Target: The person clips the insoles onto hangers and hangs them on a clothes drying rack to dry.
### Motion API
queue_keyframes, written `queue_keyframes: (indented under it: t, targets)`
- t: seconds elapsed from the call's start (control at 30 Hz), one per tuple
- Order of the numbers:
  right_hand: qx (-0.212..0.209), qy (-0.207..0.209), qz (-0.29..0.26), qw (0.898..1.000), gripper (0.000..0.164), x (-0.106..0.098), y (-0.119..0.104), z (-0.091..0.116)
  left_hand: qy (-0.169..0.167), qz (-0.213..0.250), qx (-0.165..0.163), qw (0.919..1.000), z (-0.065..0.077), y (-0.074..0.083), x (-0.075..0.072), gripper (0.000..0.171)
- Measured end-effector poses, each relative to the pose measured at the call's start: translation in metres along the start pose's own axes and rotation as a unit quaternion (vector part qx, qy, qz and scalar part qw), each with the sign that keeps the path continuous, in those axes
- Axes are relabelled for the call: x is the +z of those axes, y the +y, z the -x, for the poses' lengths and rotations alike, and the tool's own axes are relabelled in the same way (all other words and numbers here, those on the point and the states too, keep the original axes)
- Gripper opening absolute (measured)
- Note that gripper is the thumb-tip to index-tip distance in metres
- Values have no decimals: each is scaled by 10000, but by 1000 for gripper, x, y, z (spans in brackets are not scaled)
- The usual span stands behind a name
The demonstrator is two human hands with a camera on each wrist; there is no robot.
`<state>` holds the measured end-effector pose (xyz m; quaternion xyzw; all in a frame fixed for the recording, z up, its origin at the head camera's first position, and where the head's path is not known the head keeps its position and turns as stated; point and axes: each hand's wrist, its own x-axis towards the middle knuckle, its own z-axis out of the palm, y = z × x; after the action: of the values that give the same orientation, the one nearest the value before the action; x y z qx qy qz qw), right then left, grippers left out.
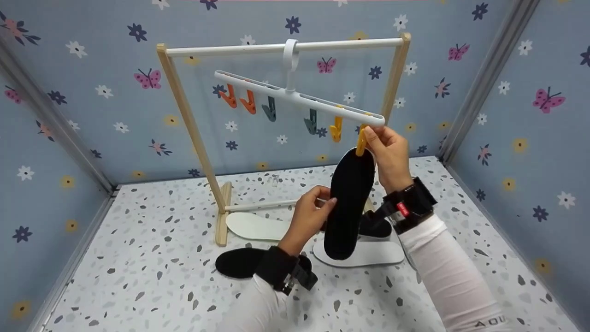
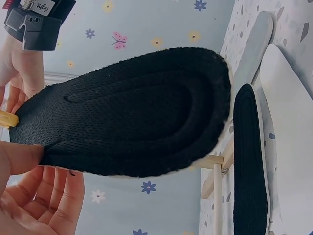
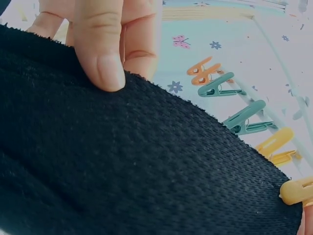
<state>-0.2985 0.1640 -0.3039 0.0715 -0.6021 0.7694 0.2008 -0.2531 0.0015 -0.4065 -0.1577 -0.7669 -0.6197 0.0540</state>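
Observation:
A black insole point(image 1: 351, 198) hangs nearly upright, its upper end in the tip of the end yellow clothespin point(image 1: 361, 142). My right hand point(image 1: 392, 154) pinches that clothespin, just under the low end of the white hanger point(image 1: 322, 105). With thumb and fingers, my left hand point(image 1: 309, 214) holds the insole's left edge. The left wrist view shows the yellow tip on the narrow end of the insole point(image 2: 146, 112). Another yellow clothespin point(image 1: 336, 130), two green ones and two orange ones hang along the hanger. The right fingers are mostly hidden in the right wrist view.
The hanger hooks over the top bar of a wooden-sided rack point(image 1: 230, 49). Below lie a black insole point(image 1: 239, 263), a pale insole point(image 1: 256, 226), a white insole point(image 1: 368, 254) and another black one point(image 1: 378, 228) on the speckled surface. Patterned walls point(image 1: 530, 138) stand behind and beside.

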Motion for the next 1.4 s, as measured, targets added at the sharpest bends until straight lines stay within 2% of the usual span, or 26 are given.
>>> queue_keyframes:
  t: [0.4,0.63,0.8,0.97,1.23,1.4]
  targets:
    - [232,-34,-1,9997,17,-3,2,-1,-83,-323,79,9994,1,-7,2,16]
    - [221,-14,-102,9997,23,-4,6,-3,-187,-526,-106,9984,5,-16,-1,24]
    - [254,-92,-151,9995,25,-5,8,-4,-316,-506,-212,9980,13,-20,-9,26]
    - [271,-175,-169,9993,25,-5,8,-5,-416,-718,-204,9963,26,-26,-24,27]
    - [257,-157,77,9995,18,-7,7,-6,-37,-1093,-26,9940,48,-39,-60,24]
    - [147,-96,245,9995,27,-10,9,-5,205,-1177,-115,9928,61,-52,-81,23]
